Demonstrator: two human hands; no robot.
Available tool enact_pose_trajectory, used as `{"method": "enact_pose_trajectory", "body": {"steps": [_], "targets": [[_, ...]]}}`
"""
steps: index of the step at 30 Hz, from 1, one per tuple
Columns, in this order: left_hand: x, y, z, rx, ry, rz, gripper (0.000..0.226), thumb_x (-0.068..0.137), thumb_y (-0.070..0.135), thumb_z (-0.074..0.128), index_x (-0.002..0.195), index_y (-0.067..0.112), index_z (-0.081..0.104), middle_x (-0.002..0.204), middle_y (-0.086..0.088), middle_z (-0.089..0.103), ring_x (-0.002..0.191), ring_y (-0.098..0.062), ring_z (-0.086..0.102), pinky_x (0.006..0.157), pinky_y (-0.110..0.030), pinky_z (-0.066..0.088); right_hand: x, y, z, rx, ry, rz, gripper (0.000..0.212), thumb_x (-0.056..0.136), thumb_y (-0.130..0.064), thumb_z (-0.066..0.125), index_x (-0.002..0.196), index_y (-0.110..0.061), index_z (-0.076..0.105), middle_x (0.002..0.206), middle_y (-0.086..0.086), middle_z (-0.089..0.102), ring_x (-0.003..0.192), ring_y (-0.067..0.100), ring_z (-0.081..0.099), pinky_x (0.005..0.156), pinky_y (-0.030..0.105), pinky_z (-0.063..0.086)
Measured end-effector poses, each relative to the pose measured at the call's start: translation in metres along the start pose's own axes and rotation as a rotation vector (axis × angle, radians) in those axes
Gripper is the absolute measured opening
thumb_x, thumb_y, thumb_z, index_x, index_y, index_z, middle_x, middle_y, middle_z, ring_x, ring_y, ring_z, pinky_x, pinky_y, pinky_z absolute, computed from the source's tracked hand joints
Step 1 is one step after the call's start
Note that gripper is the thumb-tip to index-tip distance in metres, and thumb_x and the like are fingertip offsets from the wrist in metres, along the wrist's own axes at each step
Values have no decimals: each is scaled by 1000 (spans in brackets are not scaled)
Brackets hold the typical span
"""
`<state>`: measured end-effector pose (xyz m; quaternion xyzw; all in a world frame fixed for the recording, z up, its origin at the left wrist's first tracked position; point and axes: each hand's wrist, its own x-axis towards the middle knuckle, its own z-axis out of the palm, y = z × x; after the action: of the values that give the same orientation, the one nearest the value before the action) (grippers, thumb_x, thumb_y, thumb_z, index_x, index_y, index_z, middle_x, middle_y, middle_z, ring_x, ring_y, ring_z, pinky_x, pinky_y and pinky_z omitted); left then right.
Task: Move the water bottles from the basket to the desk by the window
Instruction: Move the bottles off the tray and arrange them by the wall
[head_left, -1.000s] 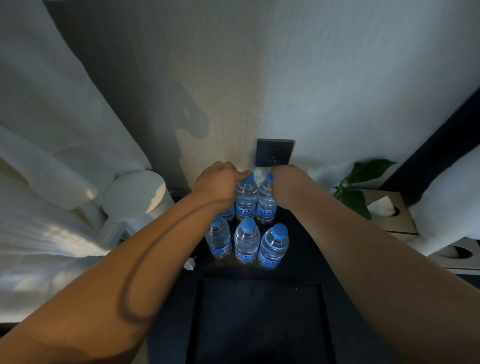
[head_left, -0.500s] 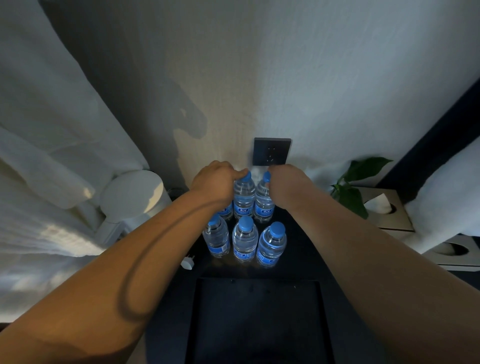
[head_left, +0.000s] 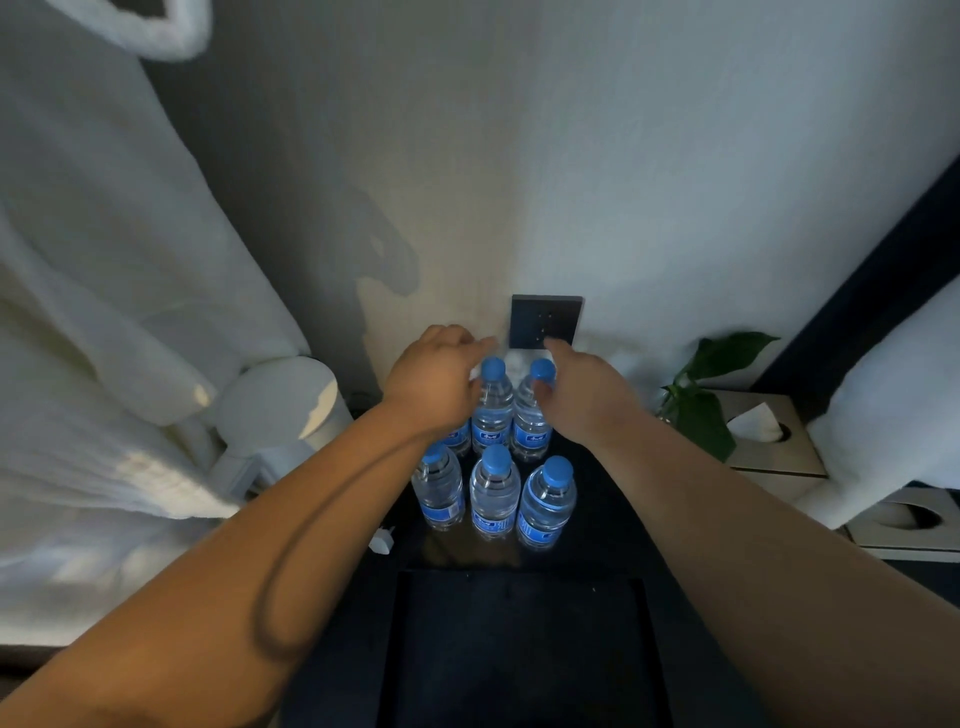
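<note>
On the dark desk (head_left: 618, 525) at lower centre the water bottles (head_left: 494, 499) are stood in two close rows, flanked at the back by the left hand (head_left: 436, 379) and right hand (head_left: 587, 389), both loose-fingered and empty, which are best lifted straight clear so no blue cap (head_left: 492, 368) is clipped.
</note>
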<state>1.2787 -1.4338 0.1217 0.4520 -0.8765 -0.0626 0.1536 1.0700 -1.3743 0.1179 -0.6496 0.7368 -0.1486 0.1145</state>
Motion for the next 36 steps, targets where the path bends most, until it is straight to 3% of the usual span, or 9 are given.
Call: {"method": "enact_pose_trajectory", "body": {"steps": [3,7,10,13,16,21,25,30,36], "targets": [[-13,-10,-11,-23,130,-33,53,90,21,72,142,18,62,121,-9,67,114,-32,56,90,-41,51,-4,-6,-6,76,61,-26,53,103,-37,56,151,-15,49,108,11,73,100,30,68,79,37,54],[-36,-22,-23,-111,77,-147,27,98,33,65,120,22,74,104,-2,73,97,-26,65,81,-37,53,-15,-20,-10,0,30,-165,33,102,-54,52,112,-27,68,87,-8,71,87,18,67,87,38,50],[-54,-21,-30,-118,1,-213,24,95,48,64,107,31,75,89,11,71,83,-16,65,70,-29,49,-24,-31,-6,-128,-146,-227,46,91,-80,38,98,-39,60,78,-14,63,80,10,57,90,40,39],[-67,-16,-35,-105,-195,-216,33,88,63,66,109,38,72,84,13,67,80,-12,63,70,-31,52,-34,-37,2,-188,-285,-283,64,77,-91,39,105,-38,62,77,-14,57,81,11,56,82,38,42],[-75,-13,-31,23,-360,-143,32,86,57,68,114,41,67,98,10,68,92,-18,65,76,-34,54,-40,-40,13,-231,-300,-371,48,84,-76,59,103,-32,64,87,-12,61,87,15,60,74,35,41],[-77,-9,-18,58,-321,-126,36,91,40,69,125,29,63,114,-3,69,101,-27,65,83,-40,55,-43,-46,23,-247,-159,-393,33,93,-59,63,102,-28,64,82,-9,55,82,19,57,73,34,38],[-68,-8,-15,73,-297,-155,34,92,43,68,120,26,63,109,-3,67,95,-26,63,73,-36,48,-39,-42,25,-200,-105,-368,22,96,-51,62,97,-29,57,82,-8,55,86,22,61,81,37,40],[-60,-5,-10,86,-241,-223,26,92,43,68,102,20,62,94,-4,67,76,-21,56,63,-33,39,-35,-41,25,-188,-106,-326,24,100,-48,59,113,-27,61,88,-6,57,90,25,61,85,41,45],[-59,-6,-10,79,-221,-221,23,93,40,68,99,20,59,91,-4,64,76,-21,57,63,-33,39,-35,-44,28,-178,-89,-326,22,100,-44,60,114,-27,60,87,-5,56,88,24,63,82,41,52]]}}
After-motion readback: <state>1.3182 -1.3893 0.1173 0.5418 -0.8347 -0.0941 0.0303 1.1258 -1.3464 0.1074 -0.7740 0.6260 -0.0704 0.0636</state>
